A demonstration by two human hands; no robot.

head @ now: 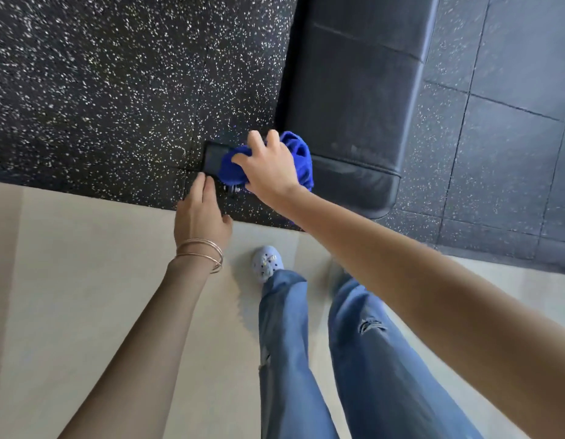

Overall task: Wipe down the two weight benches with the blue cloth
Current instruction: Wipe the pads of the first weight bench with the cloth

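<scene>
A black padded weight bench (357, 90) runs from the top of the view down to its rounded near end at the centre right. My right hand (268, 166) grips a bunched blue cloth (298, 153) just left of the bench's near end, above a black base foot (213, 156) of the bench. My left hand (200, 213), with thin bangles on the wrist, hangs lower left of it with relaxed fingers and holds nothing. Only one bench is in view.
Black speckled rubber flooring (116, 90) lies under and left of the bench, with grey rubber tiles (502, 122) to its right. Pale smooth floor (84, 280) covers the near part. My jeans-clad legs and a light shoe (266, 261) stand below the bench end.
</scene>
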